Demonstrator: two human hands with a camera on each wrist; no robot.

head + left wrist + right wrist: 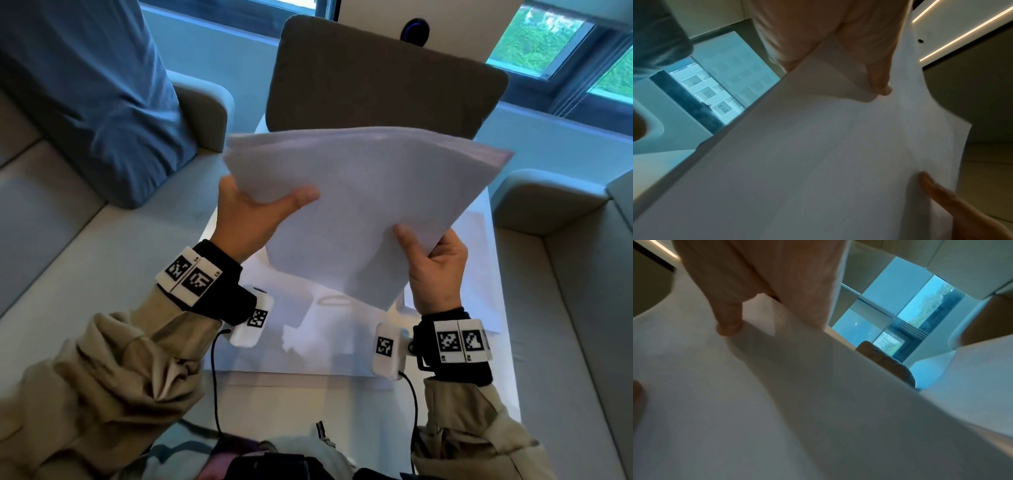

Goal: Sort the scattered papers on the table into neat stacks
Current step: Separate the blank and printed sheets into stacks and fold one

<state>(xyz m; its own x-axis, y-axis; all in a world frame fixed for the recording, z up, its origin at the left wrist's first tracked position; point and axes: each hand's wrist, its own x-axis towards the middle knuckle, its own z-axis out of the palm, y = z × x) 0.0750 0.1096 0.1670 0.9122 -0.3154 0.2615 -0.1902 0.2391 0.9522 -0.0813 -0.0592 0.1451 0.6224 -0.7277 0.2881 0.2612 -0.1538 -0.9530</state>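
Sheaf of papers (359,205), frame centre: left hand (246,219) and right hand (433,267) both pinching its lower edges above white table (342,397).

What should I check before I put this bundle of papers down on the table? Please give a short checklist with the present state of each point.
1. Left hand grips the bundle: ok, thumb on top.
2. Right hand grips the bundle: ok, thumb on top.
3. Bundle edges aligned: not ok, sheets fan out at the far side.
4. Bundle clear of the table: ok, held above it.
5. Loose papers remain on the table: ok, some lie under the bundle.
6. Free landing spot: cannot tell, the bundle hides much of the table.
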